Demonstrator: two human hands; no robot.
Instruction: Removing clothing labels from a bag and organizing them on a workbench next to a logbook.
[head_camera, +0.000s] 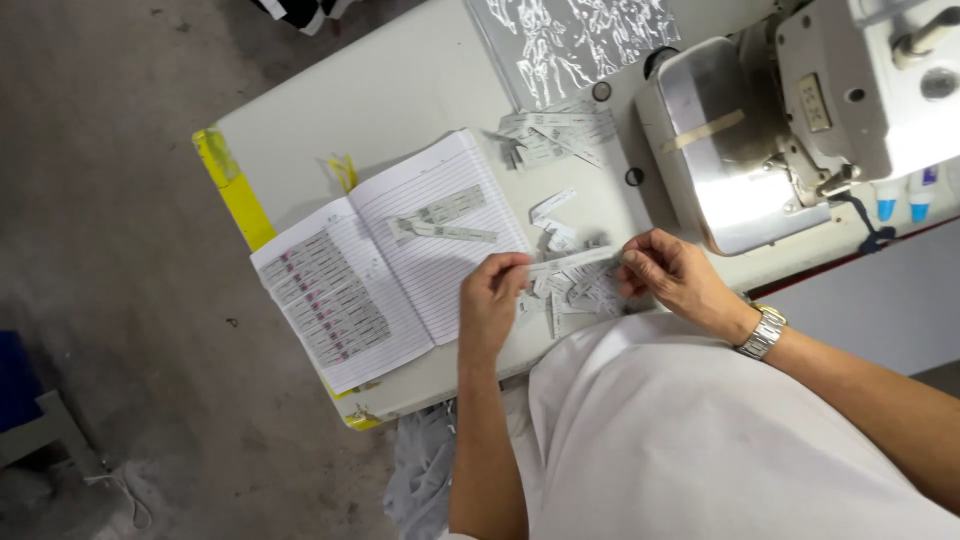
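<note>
My left hand (492, 298) and my right hand (672, 272) pinch the two ends of a thin white label strip (572, 262), stretched between them just above the table. Under the strip lies a loose heap of small white labels (575, 292). An open lined notebook (385, 258) lies to the left of my left hand; rows of labels are stuck on its left page and two label strips (440, 218) rest on its right page. A metal watch (762, 332) is on my right wrist.
A white sewing machine (800, 110) with a shiny metal bed stands at the right on the pale table (400, 90). Another pile of labels (555, 138) and a clear plastic sheet (570, 40) lie behind. The table's left edge carries yellow tape (232, 185). Concrete floor lies left.
</note>
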